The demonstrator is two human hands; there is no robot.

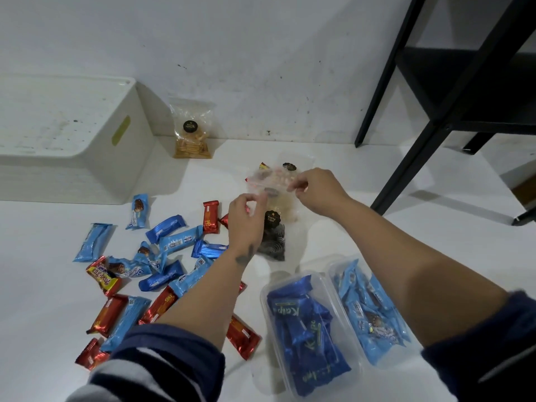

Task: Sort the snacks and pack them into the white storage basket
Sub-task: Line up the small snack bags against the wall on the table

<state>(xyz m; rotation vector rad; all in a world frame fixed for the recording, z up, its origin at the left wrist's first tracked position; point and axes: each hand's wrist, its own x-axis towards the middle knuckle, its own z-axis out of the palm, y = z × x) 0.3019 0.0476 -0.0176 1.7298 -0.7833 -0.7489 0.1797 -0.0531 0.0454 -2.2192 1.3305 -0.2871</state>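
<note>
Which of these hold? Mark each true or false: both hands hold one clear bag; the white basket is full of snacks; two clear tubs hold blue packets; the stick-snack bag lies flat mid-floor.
1. The left hand and right hand hold one clear bag: true.
2. The white basket is full: false, it lies overturned, nothing packed in view.
3. Two clear tubs hold blue packets: true.
4. The stick-snack bag lies flat mid-floor: false, it stands against the wall.
</note>
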